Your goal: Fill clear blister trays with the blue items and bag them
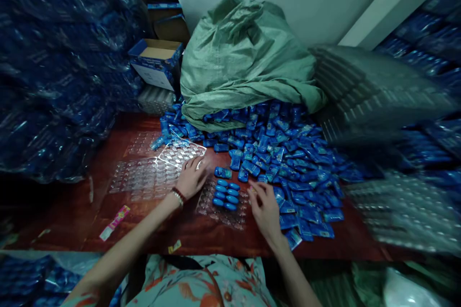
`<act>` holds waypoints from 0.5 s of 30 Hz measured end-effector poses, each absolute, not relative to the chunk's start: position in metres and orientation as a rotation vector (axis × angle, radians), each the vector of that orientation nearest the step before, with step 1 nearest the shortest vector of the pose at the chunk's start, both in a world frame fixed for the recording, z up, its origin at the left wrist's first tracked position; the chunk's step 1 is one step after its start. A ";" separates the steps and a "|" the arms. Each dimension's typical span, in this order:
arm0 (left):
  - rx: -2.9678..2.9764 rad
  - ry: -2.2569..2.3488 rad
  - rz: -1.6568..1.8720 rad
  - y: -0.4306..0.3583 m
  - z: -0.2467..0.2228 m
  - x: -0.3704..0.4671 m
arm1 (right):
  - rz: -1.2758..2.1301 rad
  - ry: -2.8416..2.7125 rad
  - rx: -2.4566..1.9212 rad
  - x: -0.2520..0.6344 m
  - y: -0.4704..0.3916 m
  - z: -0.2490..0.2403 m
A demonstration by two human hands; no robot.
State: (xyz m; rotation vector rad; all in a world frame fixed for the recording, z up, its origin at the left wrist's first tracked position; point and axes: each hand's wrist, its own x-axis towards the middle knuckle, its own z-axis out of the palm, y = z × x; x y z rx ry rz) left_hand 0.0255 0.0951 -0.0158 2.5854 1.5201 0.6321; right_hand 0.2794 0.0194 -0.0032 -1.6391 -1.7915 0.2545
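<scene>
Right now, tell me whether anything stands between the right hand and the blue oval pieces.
Nothing visible blocks it: only part of the clear tray lies between the right hand and the blue oval pieces. The blue packets lie outside that gap.

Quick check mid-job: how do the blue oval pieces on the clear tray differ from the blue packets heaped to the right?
Arrangement: the oval pieces sit in two neat columns on the clear tray; the packets lie in a loose, jumbled heap.
Shape: the oval pieces are rounded, the packets more rectangular.
Number: eight oval pieces against far more packets.
Shared: both are mainly blue.
</scene>
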 end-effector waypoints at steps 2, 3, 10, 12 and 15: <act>2.680 1.570 0.404 0.118 -0.021 0.029 | 0.249 -1.854 -1.804 0.291 0.051 0.001; 2.701 1.592 0.318 0.125 -0.024 0.031 | 0.237 -1.915 -1.894 0.295 0.067 0.003; 2.626 1.731 0.122 0.133 -0.035 0.024 | 0.156 -2.252 -2.111 0.272 0.136 -0.001; 2.579 1.797 0.116 0.135 -0.034 0.020 | 0.145 -2.296 -2.102 0.259 0.149 -0.001; 2.514 1.900 0.152 0.140 -0.035 0.011 | 0.147 -2.392 -1.955 0.239 0.164 0.000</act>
